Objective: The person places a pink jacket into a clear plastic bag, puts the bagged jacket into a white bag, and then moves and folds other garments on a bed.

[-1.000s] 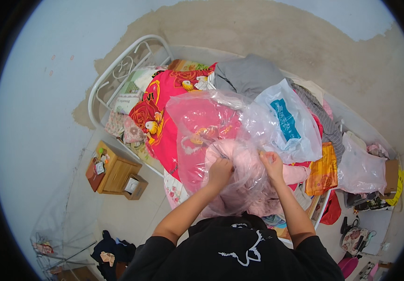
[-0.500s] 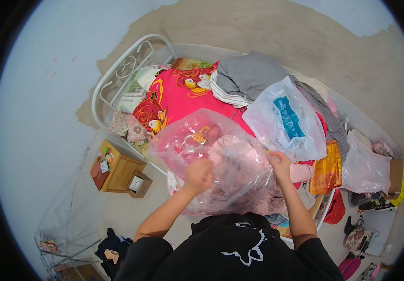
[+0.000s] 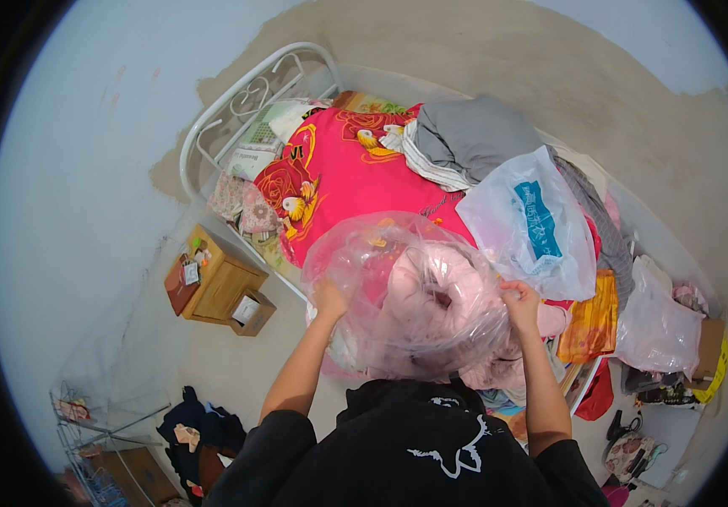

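Note:
A large clear plastic bag (image 3: 362,241) is spread between my hands, its mouth held wide. Inside it, or seen through it, lies a puffy pink padded item (image 3: 415,291), perhaps a garment, with a dark hollow near its middle. My left hand (image 3: 330,298) is closed on the bag's left side, its fingers partly veiled by the plastic. At the right, my right hand (image 3: 522,304) pinches the bag's edge. More pink cloth (image 3: 499,365) spills out below the bag, close to my body.
The bed has a white metal headboard (image 3: 191,160), a red flowered quilt (image 3: 364,186) and grey bedding (image 3: 474,135). A white plastic bag with a blue patch (image 3: 499,207) lies right of the quilt, by an orange cloth (image 3: 590,317). A wooden nightstand (image 3: 227,275) stands left.
My left hand has moved left and up to the bag's left side, stretching it wider. The pink item shows more plainly, and the whole view has shifted slightly.

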`<state>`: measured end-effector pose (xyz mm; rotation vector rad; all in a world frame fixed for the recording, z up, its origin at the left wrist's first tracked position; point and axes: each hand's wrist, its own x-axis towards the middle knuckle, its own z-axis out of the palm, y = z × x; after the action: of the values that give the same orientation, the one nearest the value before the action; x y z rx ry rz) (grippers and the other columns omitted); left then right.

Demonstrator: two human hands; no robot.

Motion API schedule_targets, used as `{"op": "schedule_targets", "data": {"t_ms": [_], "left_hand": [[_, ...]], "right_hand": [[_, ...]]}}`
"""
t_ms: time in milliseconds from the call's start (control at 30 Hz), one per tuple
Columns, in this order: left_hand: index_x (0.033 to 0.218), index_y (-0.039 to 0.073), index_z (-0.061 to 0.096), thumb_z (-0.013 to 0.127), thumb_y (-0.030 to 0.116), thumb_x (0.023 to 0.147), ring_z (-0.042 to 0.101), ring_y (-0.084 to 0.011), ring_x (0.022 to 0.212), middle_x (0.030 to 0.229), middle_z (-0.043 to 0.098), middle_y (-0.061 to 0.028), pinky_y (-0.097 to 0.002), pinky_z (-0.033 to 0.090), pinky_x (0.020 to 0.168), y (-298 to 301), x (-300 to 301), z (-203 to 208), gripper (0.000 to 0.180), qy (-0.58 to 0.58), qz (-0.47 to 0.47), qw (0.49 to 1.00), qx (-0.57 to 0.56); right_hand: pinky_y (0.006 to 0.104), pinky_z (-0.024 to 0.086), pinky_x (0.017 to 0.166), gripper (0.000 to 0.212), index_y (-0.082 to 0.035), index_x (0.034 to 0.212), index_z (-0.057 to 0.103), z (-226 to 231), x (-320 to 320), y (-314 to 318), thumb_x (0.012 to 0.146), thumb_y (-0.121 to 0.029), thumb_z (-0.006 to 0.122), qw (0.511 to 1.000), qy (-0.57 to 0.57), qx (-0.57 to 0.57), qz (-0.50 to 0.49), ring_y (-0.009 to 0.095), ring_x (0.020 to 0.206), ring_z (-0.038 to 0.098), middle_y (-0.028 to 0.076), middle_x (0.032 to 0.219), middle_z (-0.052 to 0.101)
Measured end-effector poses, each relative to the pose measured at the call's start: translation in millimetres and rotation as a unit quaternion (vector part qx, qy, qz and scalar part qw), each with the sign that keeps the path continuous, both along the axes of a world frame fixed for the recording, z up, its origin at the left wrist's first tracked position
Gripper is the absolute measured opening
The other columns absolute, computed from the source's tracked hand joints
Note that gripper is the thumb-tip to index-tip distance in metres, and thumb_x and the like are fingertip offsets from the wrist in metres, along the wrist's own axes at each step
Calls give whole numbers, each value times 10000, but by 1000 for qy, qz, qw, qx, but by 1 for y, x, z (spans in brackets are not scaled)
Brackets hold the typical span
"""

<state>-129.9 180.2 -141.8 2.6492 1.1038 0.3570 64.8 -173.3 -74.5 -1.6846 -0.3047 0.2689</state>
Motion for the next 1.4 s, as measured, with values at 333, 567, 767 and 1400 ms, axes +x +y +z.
{"op": "schedule_targets", "data": {"t_ms": [333,567,767,1400], "left_hand": [[1223,3,387,595,344,760,427,-299,1122,1219,447,-185,-354,323,946,-89,86,97,612,-195,-350,841,-364],[1146,-8,462,536,174,770,428,-359,1089,1193,450,-202,-391,340,925,-153,93,111,424,-124,-422,893,-97],[979,2,553,503,40,738,518,-340,905,998,535,-173,-382,428,773,-117,94,107,250,-333,-262,904,-58],[919,17,592,606,38,667,545,-267,800,834,586,-121,-335,443,699,-75,104,72,254,-212,-263,911,-236]], "right_hand": [[195,401,650,153,13,782,607,-17,5,7,661,-9,515,998,-12,-32,47,77,685,521,29,749,597],[208,407,627,84,16,735,604,-21,0,4,698,-46,561,999,27,25,6,78,650,511,20,688,593],[212,407,624,85,20,725,603,-10,-5,-4,687,-42,559,1000,16,-4,-2,78,651,512,24,691,596],[217,410,644,81,11,690,602,-10,-6,-11,654,-25,539,1000,14,20,15,93,662,526,36,689,598]]}}
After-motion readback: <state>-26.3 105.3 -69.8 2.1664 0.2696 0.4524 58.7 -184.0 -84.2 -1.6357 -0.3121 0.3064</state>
